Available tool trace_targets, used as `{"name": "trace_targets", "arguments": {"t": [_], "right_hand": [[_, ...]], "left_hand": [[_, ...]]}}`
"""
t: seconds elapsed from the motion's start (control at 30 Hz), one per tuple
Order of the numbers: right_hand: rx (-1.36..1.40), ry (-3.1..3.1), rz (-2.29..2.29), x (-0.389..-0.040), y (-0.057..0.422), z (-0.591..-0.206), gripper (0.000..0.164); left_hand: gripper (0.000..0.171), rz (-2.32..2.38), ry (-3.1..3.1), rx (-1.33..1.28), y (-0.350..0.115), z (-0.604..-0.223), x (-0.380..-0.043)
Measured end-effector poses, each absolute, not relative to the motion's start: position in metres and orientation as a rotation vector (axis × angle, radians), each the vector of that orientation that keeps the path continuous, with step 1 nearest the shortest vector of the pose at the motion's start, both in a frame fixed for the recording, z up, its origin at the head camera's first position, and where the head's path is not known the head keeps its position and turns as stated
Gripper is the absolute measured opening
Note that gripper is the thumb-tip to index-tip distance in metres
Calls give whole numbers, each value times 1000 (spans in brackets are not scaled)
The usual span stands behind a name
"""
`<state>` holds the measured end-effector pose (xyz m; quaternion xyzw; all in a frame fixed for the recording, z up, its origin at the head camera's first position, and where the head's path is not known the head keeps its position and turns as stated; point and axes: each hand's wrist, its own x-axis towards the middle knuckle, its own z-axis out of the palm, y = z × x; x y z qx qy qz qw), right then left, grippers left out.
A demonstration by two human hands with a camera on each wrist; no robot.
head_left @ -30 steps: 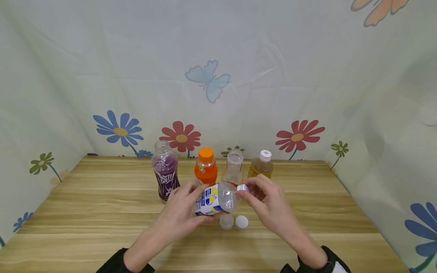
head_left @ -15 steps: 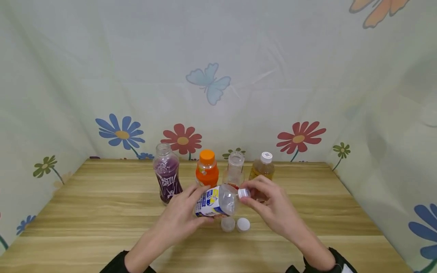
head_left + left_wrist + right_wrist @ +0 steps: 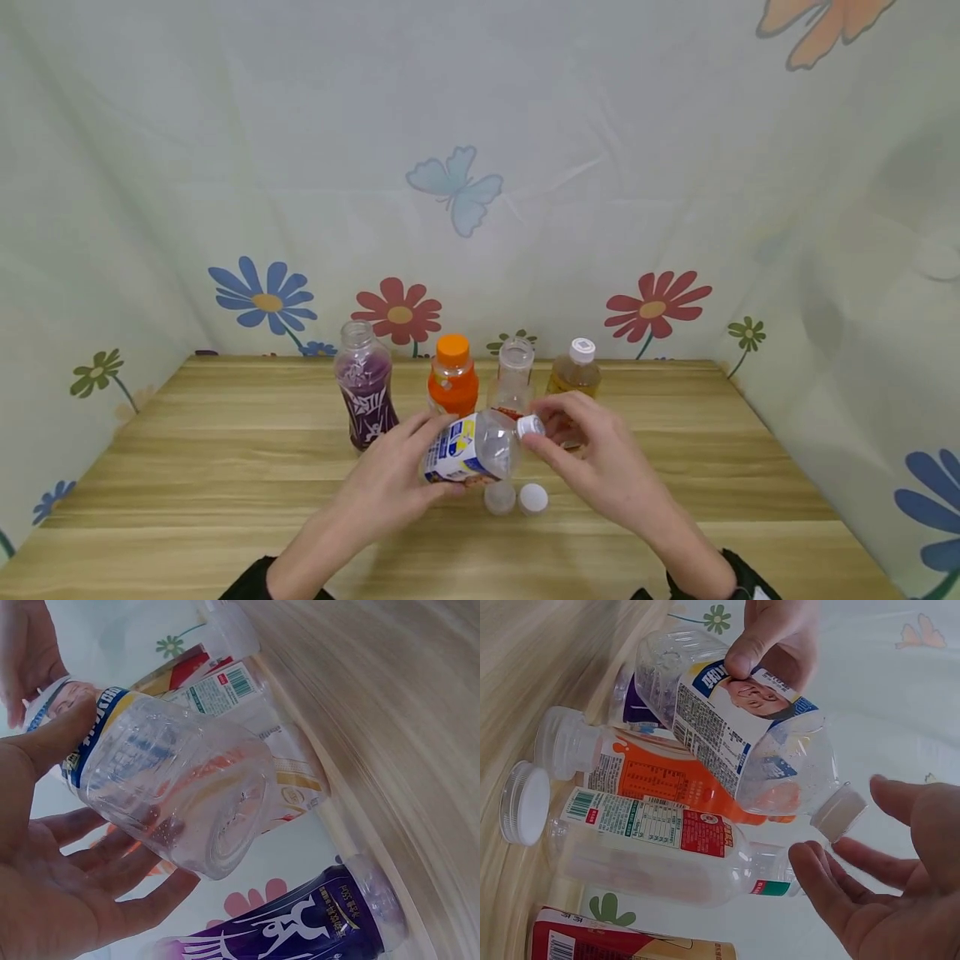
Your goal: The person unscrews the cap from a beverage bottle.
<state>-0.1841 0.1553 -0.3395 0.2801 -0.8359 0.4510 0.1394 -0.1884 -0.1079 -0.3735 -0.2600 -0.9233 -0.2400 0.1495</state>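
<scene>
My left hand (image 3: 393, 468) grips a clear plastic bottle (image 3: 495, 446) with a blue, white and yellow label, tilted onto its side with the neck to the right. The left wrist view shows my thumb on the label and the bottle's see-through base (image 3: 240, 817). A white cap (image 3: 838, 813) sits on the neck. Around that cap, the fingers of my right hand (image 3: 603, 458) are spread; in the right wrist view thumb and fingertips stand slightly apart from it. Below the bottle lie two loose caps on the table, one translucent (image 3: 499, 497), one white (image 3: 533, 498).
Behind the hands stand an uncapped bottle of purple drink (image 3: 365, 387), an orange-capped bottle (image 3: 453, 375), an uncapped clear bottle (image 3: 516, 371) and a white-capped bottle of yellowish drink (image 3: 575, 371). The wooden table (image 3: 225, 450) ends at a flowered cloth (image 3: 315, 208).
The white cap is on the bottle neck; one second ago my right fingers pinched it at the neck. The fingers have loosened from it. My left hand keeps its grip on the bottle.
</scene>
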Motion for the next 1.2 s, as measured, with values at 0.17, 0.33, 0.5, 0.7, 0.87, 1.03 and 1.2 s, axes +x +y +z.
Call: {"name": "trace_targets", "arguments": {"t": [0.17,0.33,0.5,0.7,0.87,1.03,1.2], "right_hand": [[675,-2495,1247,-183,154,-338,20],[675,-2541,1196,-183,154,-337,16],[702,-2551,1185,-183,154,-337,17],[755,-2557,1177,-183,156,-336,22],[813,-2533,1174,-184,157,-338,26],[854,-2506,1196,-185,157,-339,28],[883,-2481,1216,-187,157,-341,30]], "left_hand": [[77,-677,-2660,-736,-108,-373,-188],[78,-651,-2650,-736,-108,-373,-188],[79,-642,-2642,-732,-108,-374,-188],[77,-617,-2650,-738,-107,-376,-189],[74,-615,-2655,-750,-107,-378,-190],[74,-637,-2661,-750,-107,-379,-190],[73,-651,-2687,-736,-107,-380,-190]]}}
